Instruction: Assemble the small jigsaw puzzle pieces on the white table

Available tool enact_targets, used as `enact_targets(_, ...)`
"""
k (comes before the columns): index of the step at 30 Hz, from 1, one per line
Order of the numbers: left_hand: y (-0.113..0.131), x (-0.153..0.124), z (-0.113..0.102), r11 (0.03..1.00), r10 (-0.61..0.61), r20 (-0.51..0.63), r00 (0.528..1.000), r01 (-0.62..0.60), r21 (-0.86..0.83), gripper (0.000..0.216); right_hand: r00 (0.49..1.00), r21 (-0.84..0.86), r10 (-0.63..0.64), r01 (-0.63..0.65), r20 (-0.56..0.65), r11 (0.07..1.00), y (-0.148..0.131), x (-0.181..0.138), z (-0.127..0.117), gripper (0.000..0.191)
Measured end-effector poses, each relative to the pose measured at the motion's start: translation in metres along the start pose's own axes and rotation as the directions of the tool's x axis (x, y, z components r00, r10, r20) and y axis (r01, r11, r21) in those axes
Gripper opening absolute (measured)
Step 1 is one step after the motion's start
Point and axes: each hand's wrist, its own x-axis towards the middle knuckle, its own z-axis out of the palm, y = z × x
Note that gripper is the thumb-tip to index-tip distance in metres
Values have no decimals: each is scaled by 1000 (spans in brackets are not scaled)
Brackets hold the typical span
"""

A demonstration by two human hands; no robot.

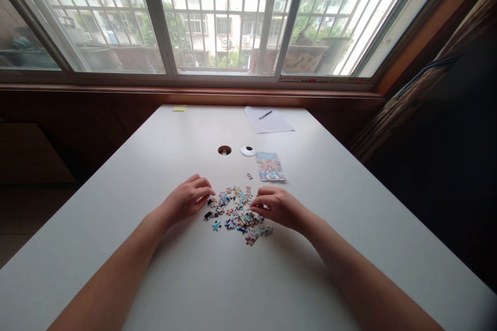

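A loose heap of small, glossy, many-coloured cardboard jigsaw pieces (236, 212) lies on the smooth, matte white desk (163, 269), between the two bare hands. The left hand (190, 197) rests palm down at the heap's left edge, its fingers curled and their tips touching the nearest pieces. Whether it grips one cannot be told. The right hand (277, 206) rests at the heap's right edge with thumb and fingers drawn close together over the pieces. Whether a piece is pinched between them is too small to tell.

Just beyond the right hand's fingertips a single stray piece (249, 176) lies apart from the heap. Further beyond that hand lies a flat rectangular printed picture card (271, 166) in bright blues and oranges. Past the card sits a round white plastic cable cap (247, 151), and beside it, ahead of the left hand, is the round cable hole (224, 150) cut in the desk. Well beyond both hands, near the far edge, a thin white sheet of paper (272, 123) carries a slim dark pen (265, 114). A small yellow sticky note (179, 108) lies far ahead of the left hand.
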Motion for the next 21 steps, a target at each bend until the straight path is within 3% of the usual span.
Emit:
enact_targets(4, -1, -1, 1, 1000, -6, 7, 1000, 6, 4, 23, 997, 126, 82, -82, 3, 989, 2, 1, 3, 23)
enact_targets(8, -1, 0, 1, 1000, -8, 9, 1000, 7, 7, 23, 992, 148, 124, -119, -25, 982, 6, 1, 5, 23)
enact_targets(15, 1, 1, 0, 1000, 2, -16, 1000, -2, 3, 23, 986, 57, 108, -102, -125, 993, 13, -2, -8, 24)
enact_targets(21, -1, 0, 0, 1000, -13, 4, 1000, 13, 1, 25, 985, -69, 118, -128, -126, 989, 16, -8, -34, 22)
